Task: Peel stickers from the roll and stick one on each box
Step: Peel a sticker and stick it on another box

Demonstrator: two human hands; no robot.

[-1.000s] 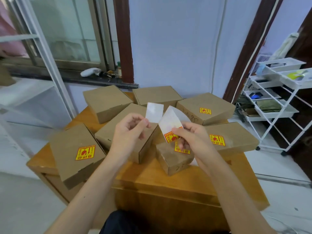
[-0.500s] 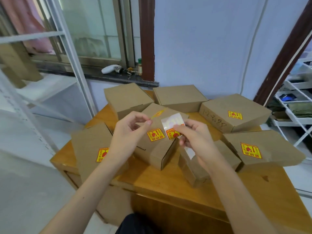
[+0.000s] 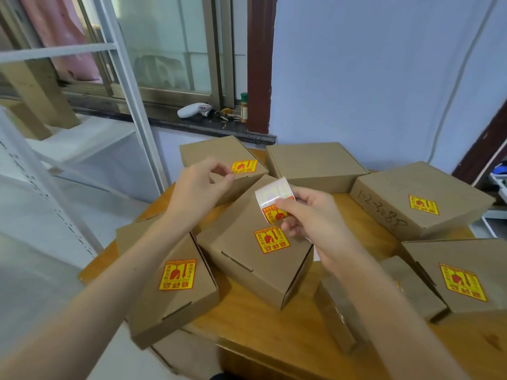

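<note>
A labelled box (image 3: pixel 175 286) sits at the table's (image 3: pixel 274 333) 8 o'clock edge, and the left hand (image 3: pixel 200 185), thumb and forefinger pinched together, hovers over the far-left box (image 3: pixel 219 154) just beside its yellow sticker (image 3: pixel 244 166). At the centre, the right hand (image 3: pixel 310 218) pinches the sticker roll (image 3: pixel 273 200) above the middle stickered box (image 3: pixel 255 242); the only bare box (image 3: pixel 312 164) lies at 12 o'clock, with two labelled ones toward 3 o'clock.
</note>
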